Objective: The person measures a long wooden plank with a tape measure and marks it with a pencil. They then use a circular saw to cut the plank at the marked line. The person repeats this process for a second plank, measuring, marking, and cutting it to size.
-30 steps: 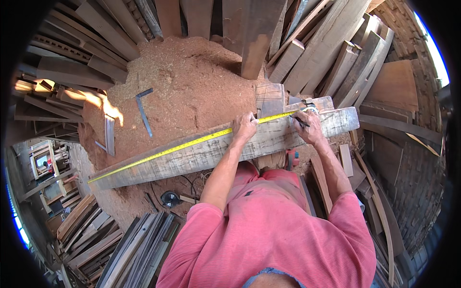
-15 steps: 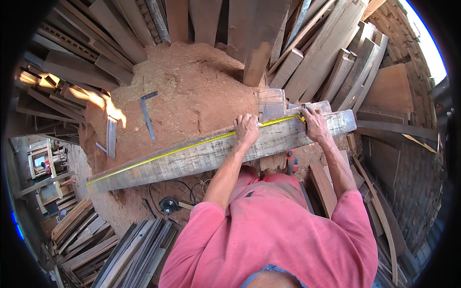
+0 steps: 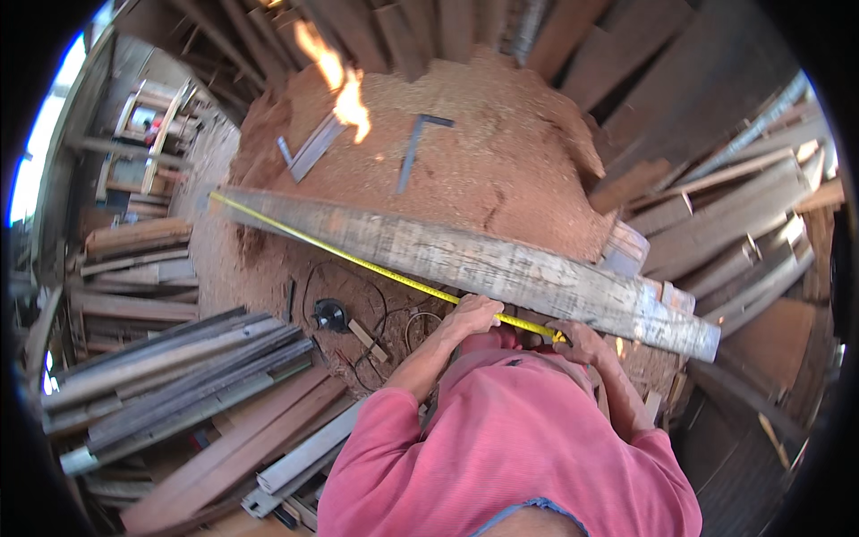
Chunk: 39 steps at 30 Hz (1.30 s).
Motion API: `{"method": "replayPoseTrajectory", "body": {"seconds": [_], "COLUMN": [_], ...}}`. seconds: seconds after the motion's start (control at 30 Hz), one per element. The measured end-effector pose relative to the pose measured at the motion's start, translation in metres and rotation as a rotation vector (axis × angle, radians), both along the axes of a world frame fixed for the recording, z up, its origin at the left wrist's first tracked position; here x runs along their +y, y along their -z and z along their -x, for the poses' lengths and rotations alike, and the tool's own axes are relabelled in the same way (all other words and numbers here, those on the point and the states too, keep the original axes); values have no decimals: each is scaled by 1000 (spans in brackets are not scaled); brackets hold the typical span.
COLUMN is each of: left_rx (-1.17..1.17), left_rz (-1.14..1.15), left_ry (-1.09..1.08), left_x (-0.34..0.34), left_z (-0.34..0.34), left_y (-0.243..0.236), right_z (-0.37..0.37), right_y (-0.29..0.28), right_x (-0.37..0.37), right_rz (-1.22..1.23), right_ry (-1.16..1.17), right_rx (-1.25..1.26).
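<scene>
A weathered grey timber beam (image 3: 483, 268) lies at a slant across the sawdust. The yellow tape (image 3: 376, 268) stretches from its far left end along the near side, down toward my body. My left hand (image 3: 474, 315) has its fingers curled on the tape blade, just below the beam. Further right, my right hand (image 3: 577, 342) grips the tape measure's case (image 3: 557, 336), partly hidden by the fingers and slightly blurred. A metal square (image 3: 412, 148) lies on the sawdust beyond the beam, next to narrow boards (image 3: 313, 152).
Stacked planks (image 3: 179, 385) fill the lower left; leaning boards (image 3: 725, 224) ring the back and right. A round dark tool (image 3: 331, 315) with a cable lies on the ground below the beam. A sawdust mound (image 3: 492, 152) rises behind the beam, with sunlight patches nearby.
The view has swung leftward. Both hands have come down off the beam's top toward my body, and the tape now runs along the beam's near side, leaving its top face.
</scene>
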<state>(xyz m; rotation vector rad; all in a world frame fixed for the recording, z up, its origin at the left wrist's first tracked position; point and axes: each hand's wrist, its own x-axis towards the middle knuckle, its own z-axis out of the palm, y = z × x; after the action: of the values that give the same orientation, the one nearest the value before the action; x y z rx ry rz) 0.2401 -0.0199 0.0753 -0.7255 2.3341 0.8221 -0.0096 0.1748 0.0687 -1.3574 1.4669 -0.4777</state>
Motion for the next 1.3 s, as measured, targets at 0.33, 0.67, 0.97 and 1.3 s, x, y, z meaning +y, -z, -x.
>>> {"method": "replayPoseTrajectory", "body": {"seconds": [0.33, 0.67, 0.97, 1.3], "left_rx": [198, 199, 136, 737], "left_rz": [399, 61, -212, 239], "left_ry": [-212, -385, -703, -1168], "left_x": [-20, -36, -28, -81], "left_z": [-111, -249, -319, -339], "left_y": [6, 47, 30, 45], "right_z": [-90, -229, -309, -206], "right_y": [5, 39, 35, 28], "right_x": [-100, -179, -245, -388], "right_rz": [-92, -136, -81, 267], "right_ry": [-229, -493, -719, -90], "right_rx": [-100, -30, 3, 395]}}
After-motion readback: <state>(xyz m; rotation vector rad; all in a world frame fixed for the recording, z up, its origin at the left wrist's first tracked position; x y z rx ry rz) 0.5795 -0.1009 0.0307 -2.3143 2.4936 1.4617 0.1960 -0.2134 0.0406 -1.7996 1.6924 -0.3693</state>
